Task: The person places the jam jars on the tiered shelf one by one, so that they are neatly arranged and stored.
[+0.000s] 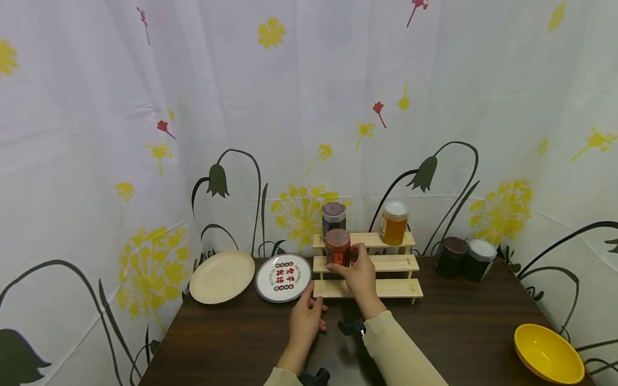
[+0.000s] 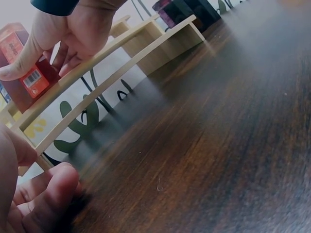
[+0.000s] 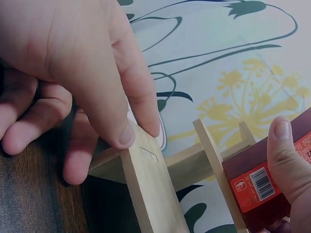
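On the middle step of a three-step wooden rack (image 1: 391,263) sits a dark red jar (image 1: 338,247) with a red barcode label. My right hand (image 1: 359,273) grips that jar from the right, its thumb (image 3: 282,145) across the label side. My left hand (image 1: 305,319) pinches the left end of the rack's lowest step, thumb and index finger on either side of the board, the other fingers loosely bent below. Up on the top step stand a purple-lidded jar (image 1: 334,217) at the left and a white-lidded amber jar (image 1: 394,224) at the right.
Left of the rack are a white plate with red lettering (image 1: 265,277) and a cream oval plate (image 1: 222,277). Two dark jars, one brown-lidded (image 1: 451,257) and one white-lidded (image 1: 479,261), stand right of it. A yellow bowl (image 1: 547,354) sits near the table's right edge.
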A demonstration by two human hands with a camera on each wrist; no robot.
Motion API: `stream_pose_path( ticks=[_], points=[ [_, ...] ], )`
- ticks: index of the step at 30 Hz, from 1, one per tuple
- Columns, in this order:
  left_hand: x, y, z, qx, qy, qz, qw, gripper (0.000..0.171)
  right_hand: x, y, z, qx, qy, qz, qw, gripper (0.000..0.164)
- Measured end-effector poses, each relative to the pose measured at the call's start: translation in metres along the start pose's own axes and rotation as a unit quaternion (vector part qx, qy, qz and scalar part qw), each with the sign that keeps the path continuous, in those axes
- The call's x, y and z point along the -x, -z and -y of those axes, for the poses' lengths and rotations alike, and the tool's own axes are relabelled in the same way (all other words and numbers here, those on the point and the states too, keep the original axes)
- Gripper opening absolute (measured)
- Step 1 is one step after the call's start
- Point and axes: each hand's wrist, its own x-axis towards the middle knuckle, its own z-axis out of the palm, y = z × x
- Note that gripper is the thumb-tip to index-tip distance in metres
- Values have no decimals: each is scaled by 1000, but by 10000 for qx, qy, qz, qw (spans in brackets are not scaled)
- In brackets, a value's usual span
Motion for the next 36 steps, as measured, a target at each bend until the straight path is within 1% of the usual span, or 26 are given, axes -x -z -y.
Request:
stream_pose_path(
  ticks=[3,6,12,21,25,29,32,34,36],
  points=[
    [1,0,0,-15,-8,-16,10000,57,0,-1,0,102,4,-24,9999,70],
    [1,0,-1,-51,-22,-24,10000,57,1,-1,1,85,-18,-48,10000,69],
    [-1,1,3,-93,-54,-28,9999,57,3,-2,2,178,-16,-53,9998,68],
    [0,-1,3,-11,-157,-33,9999,58,2,-2,0,224,-1,-102,9997,68],
    [1,0,0,76,-215,6,9997,58,-1,3,0,182,-45,69,9998,69],
    [1,0,-2,136,-271,28,9995,58,-6,14,-1,-102,-201,558,9982,74],
    [1,1,-2,128,-216,24,9997,57,-2,24,-5,-350,-203,879,9953,81],
    [1,2,-1,120,-199,16,9997,58,5,31,-8,-386,-153,887,9952,86],
    [2,2,0,110,-186,6,9998,57,15,39,-11,-362,-71,764,9964,88]
  ],
)
